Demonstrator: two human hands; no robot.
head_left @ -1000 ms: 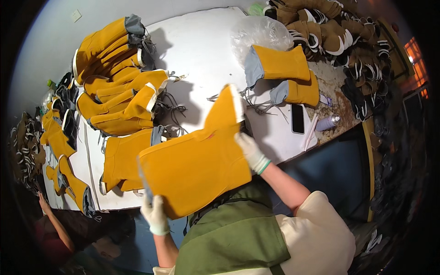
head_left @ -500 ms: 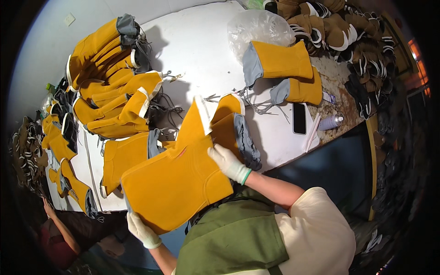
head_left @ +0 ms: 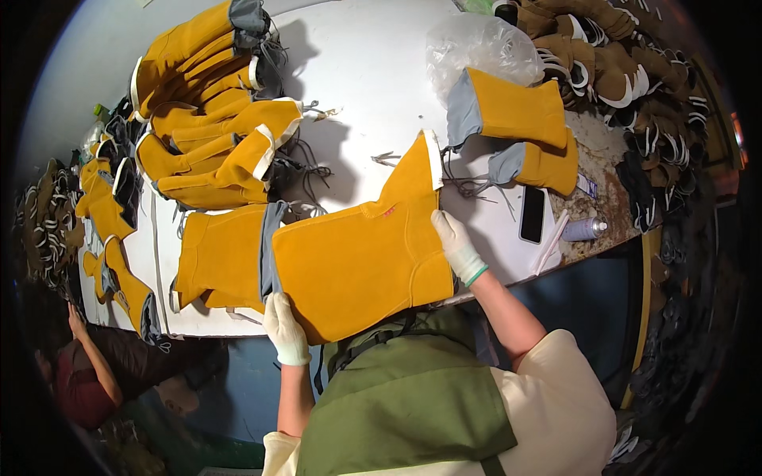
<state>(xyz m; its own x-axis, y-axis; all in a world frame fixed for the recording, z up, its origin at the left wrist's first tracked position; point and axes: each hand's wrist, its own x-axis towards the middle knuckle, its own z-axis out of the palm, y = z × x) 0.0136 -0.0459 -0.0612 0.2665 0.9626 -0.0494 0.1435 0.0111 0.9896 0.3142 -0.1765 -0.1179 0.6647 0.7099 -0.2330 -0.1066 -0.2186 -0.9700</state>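
Note:
Both my hands, in white knit gloves, hold a mustard-yellow boot upper [head_left: 365, 270] up over the table's near edge. It has a white-trimmed edge at its upper right and a strip of grey on its left side. My left hand [head_left: 286, 329] grips the lower left corner, fingers closed with their tips partly hidden. My right hand [head_left: 460, 250] pinches the right edge below the white trim. Just left of the held piece, another yellow boot upper [head_left: 218, 258] with a grey collar lies on the white table [head_left: 361, 87].
A stack of yellow uppers [head_left: 210, 151] fills the left. Two more uppers [head_left: 516, 111], a clear plastic bag [head_left: 476, 55], a phone [head_left: 533, 214] and a spray can [head_left: 583, 230] lie right. Brown pieces [head_left: 619, 71] heap far right. Another person's arm [head_left: 95, 357] shows lower left.
My hands have brought the boot upper rightward and up, turning it more level. A second grey-collared yellow part seen behind it earlier no longer shows. The whole view has shifted slightly.

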